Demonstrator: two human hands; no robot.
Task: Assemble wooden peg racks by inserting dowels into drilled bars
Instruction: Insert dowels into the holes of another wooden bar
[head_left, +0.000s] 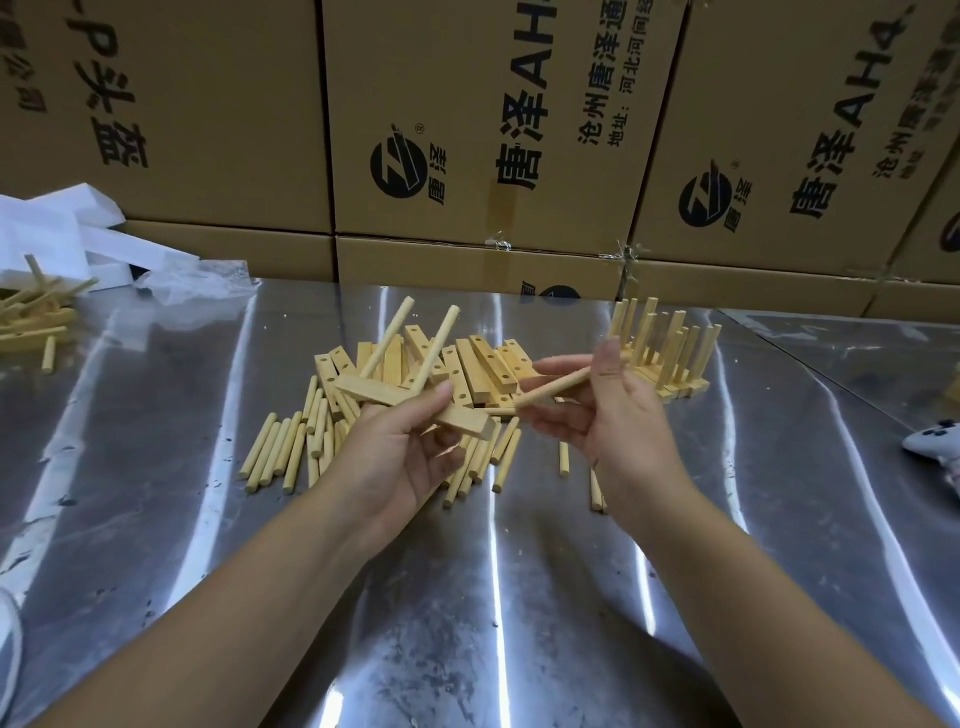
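Observation:
My left hand (402, 447) grips a pale wooden bar (374, 393) held above the table, with two dowels (439, 345) standing up out of it, tilted to the right. My right hand (610, 410) pinches a single loose dowel (553, 387) that lies nearly level, its left tip close to the bar's right end. Behind my hands lies a heap of drilled bars (493, 366), and loose dowels (283, 452) are scattered in front of it. Several finished racks (670, 353) stand upright at the right behind my right hand.
The shiny metal table (156, 467) reflects light in streaks. Printed cardboard boxes (467, 130) wall off the back. At the far left lie white foam pieces (62, 239), crumpled plastic film and another pile of wooden parts (31, 317). A white game controller (935, 447) sits at the right edge.

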